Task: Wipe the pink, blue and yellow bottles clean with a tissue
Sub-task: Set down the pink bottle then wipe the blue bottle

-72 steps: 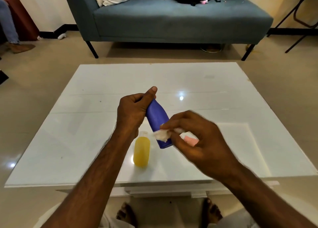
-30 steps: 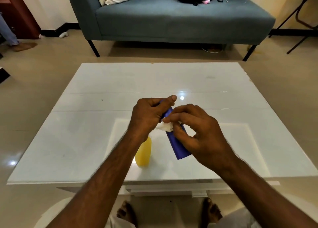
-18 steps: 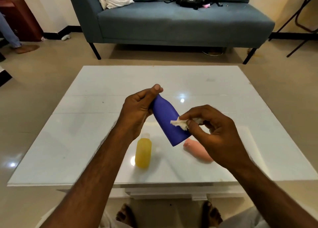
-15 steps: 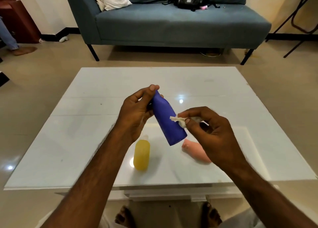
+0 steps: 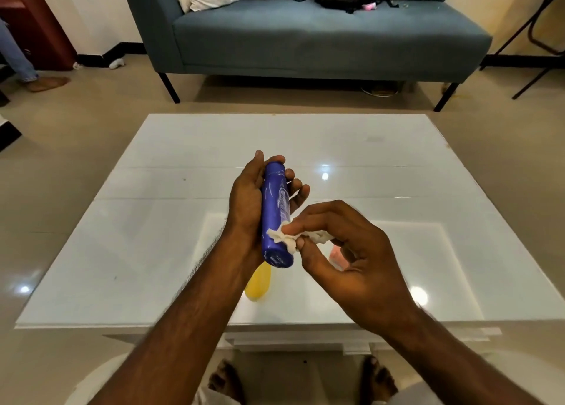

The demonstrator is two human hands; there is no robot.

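- Left hand [image 5: 249, 202]: wrapped around blue bottle [image 5: 275, 218], raised over white glossy table [image 5: 153, 245].
- Yellow bottle [image 5: 259, 284]: smooth, rounded, on table beneath wrist.
- Blue bottle: slim glossy cylinder, base toward camera; wiping apparently underway.
- Tissue [image 5: 282, 239]: crumpled, white, pressed near bottle base.
- Right hand [image 5: 351, 254]: pinching tissue; next, probably rotating bottle.
- Pink bottle [image 5: 336, 256]: mostly hidden behind fingers.

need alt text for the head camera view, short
A left hand holds a blue bottle above a white table while the right hand presses a crumpled tissue to its lower end. A yellow bottle and a pink bottle sit partly hidden behind the hands.
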